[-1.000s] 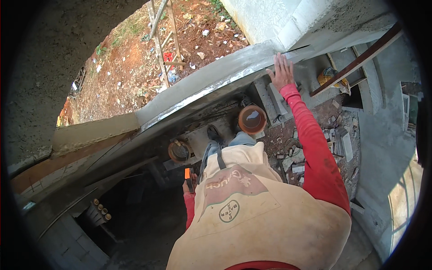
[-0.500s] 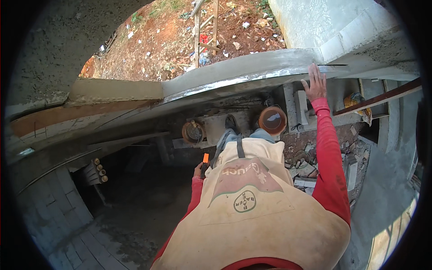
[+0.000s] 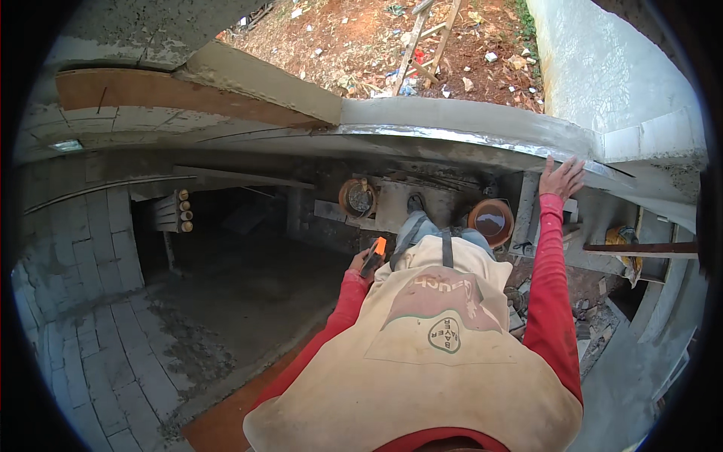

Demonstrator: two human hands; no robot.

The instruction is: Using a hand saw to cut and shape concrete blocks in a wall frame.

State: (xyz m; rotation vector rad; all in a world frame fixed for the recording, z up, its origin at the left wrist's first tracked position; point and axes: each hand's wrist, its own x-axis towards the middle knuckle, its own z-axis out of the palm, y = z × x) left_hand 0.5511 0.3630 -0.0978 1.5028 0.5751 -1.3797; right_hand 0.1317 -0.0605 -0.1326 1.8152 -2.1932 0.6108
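My right hand (image 3: 560, 181) is open at the right end of the window ledge (image 3: 467, 119), fingers spread at its inner edge. Whether the palm bears on the ledge I cannot tell. The ledge is smooth grey cement, with a shiny wet strip along its inner edge. Low at my left side, my left hand (image 3: 358, 264) is closed around a compact orange-and-black tool (image 3: 378, 248), its exact kind unclear. Below the ledge, near my foot, stand a bucket of grey mix (image 3: 357, 198) and a brown bucket (image 3: 491, 221) with liquid in it.
A long bar (image 3: 640, 248) juts in at the right, by a yellow sack (image 3: 622, 239). Rubble (image 3: 595, 320) lies on the ground to my right. Bundled round poles (image 3: 175, 211) stick out at the left above block paving (image 3: 113, 361). Outside, a wooden frame (image 3: 426, 45) stands on red soil.
The view has swung left, so the scene sits further right and lower. My right hand's fingers have spread. My left hand, still gripping the tool, shows more fully.
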